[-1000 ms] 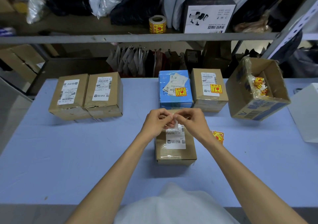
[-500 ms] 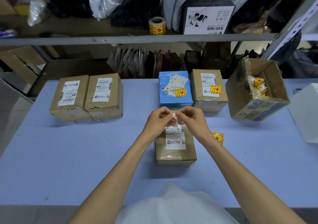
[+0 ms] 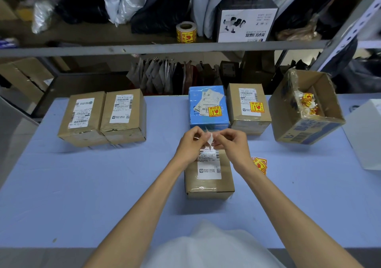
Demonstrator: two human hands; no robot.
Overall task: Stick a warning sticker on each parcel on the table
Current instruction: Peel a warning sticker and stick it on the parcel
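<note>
one parcel [image 3: 209, 177] near front centre of counter [image 3: 82, 185]; two parcels [image 3: 103, 117] rear left; two stickered parcels [image 3: 228, 107] rear centre; open box [image 3: 305, 111] right; loose stickers [image 3: 260, 164] right of front parcel.

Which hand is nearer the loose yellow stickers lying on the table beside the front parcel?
Right. The right hand is just left of the loose stickers, its wrist beside them; the left hand is farther left, across the front parcel. Both pinch a white slip.
</note>
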